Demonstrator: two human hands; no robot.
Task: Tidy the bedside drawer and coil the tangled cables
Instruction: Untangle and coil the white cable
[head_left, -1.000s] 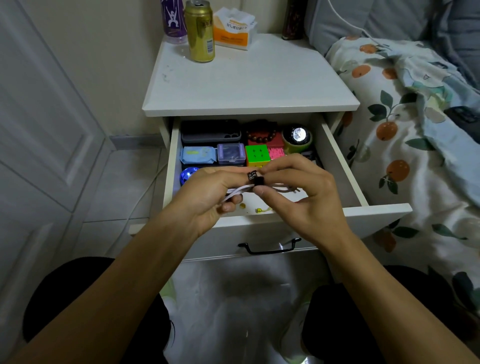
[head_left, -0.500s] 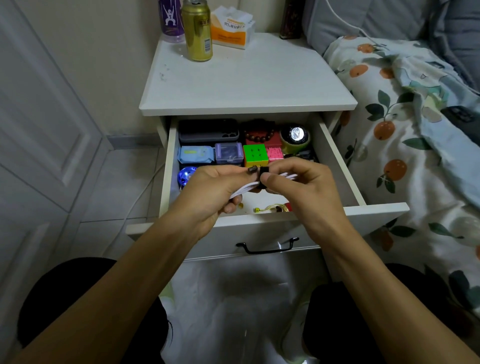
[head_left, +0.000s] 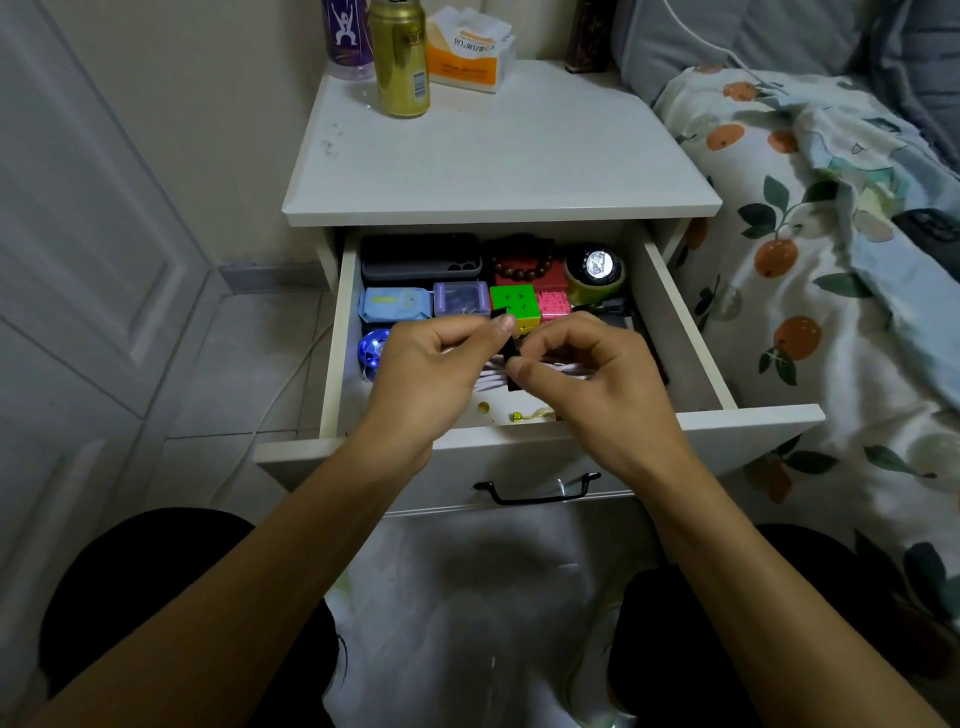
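The bedside drawer (head_left: 701, 364) stands pulled out. Over its middle I hold a coiled white cable (head_left: 491, 378) with a black strap (head_left: 511, 351) round it. My left hand (head_left: 431, 371) grips the coil from the left and its thumb and finger pinch the strap's upper end. My right hand (head_left: 587, 374) grips the coil from the right, thumb pressed against the strap. Most of the cable is hidden by both hands. Behind them lie a green cube (head_left: 514, 304), a pink block (head_left: 553, 304), a purple box (head_left: 460, 299), a blue packet (head_left: 397, 304) and a dark case (head_left: 421, 257).
On the nightstand top (head_left: 498, 156) stand a gold can (head_left: 400, 57), a purple bottle (head_left: 345, 36) and a tissue pack (head_left: 467, 54). A bed with fruit-print bedding (head_left: 831, 260) lies right. A white door (head_left: 78, 260) is on the left. Small yellow bits (head_left: 519, 415) lie on the drawer floor.
The strap's free end has been drawn upward in my left fingers, and my right thumb has shifted onto the strap. Both hands stay over the drawer with the coil.
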